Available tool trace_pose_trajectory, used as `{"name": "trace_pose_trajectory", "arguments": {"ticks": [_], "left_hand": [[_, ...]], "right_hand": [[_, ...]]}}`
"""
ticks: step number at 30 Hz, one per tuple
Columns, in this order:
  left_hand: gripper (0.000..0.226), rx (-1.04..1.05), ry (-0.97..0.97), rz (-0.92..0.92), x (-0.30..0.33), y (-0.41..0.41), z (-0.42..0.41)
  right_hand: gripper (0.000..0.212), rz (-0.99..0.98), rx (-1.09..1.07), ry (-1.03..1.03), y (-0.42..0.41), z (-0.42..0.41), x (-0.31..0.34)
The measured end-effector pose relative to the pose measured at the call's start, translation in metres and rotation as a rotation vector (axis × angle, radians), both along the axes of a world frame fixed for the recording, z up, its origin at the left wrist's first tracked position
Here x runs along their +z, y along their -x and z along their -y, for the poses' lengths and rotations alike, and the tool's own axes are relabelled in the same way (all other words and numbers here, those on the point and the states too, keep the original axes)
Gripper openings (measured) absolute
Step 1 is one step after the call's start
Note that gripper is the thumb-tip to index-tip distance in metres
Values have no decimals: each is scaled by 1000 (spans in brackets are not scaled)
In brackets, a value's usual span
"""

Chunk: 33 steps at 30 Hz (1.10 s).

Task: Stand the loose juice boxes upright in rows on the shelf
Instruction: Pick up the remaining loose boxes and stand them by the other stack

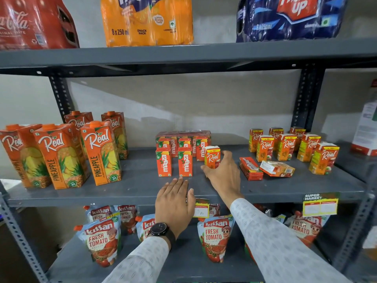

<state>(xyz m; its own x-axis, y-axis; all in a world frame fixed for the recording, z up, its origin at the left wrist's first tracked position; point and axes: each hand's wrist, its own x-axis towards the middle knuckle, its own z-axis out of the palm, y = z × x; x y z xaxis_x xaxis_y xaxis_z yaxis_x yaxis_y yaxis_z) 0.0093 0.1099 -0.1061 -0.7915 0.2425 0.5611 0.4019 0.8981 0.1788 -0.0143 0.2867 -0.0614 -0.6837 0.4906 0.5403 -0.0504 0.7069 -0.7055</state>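
Note:
My right hand (pixel 222 174) grips a small Real juice box (pixel 212 156), upright, just right of the Maaza boxes (pixel 175 158) on the grey middle shelf (pixel 132 190). To its right, two small Real boxes lie flat: one (pixel 250 168) and another (pixel 277 168). Behind them, several small Real boxes (pixel 289 147) stand upright in rows at the right. My left hand (pixel 174 199), with a watch on the wrist, rests flat on the shelf's front edge, fingers apart, holding nothing.
Large Real pineapple cartons (pixel 61 154) stand at the shelf's left. Above, soda packs (pixel 146 21) sit on the top shelf. Below, Kissan ketchup pouches (pixel 102 242) fill the lower shelf. Price tags (pixel 320 204) hang off the front edge. A steel upright (pixel 308 99) stands at the back right.

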Motion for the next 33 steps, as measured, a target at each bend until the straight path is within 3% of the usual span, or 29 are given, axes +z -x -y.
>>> {"name": "trace_pose_trajectory", "arguments": {"ticks": [5,9,14,21,26,33], "left_hand": [[68,-13,-2,-16,0,-1,1],[65,-14,-4,-28,0,0,1],[66,-4,4,-9,1,-2,1],[72,-5,12,4,5,-6,-1],[77,-11,15,6,9,-10,-2],[73,1,42,53,12,-13,-1]], "right_hand": [[65,-25,23,7,-8,-1,3],[55,-174,31,31,-26,-16,25],[38,-373,-191,32,-54,-87,69],[38,-159,-399,90,-83,-187,42],[47,-124,-427,115,-86,-202,33],[42,-55,-423,103,-84,-203,22]]}}
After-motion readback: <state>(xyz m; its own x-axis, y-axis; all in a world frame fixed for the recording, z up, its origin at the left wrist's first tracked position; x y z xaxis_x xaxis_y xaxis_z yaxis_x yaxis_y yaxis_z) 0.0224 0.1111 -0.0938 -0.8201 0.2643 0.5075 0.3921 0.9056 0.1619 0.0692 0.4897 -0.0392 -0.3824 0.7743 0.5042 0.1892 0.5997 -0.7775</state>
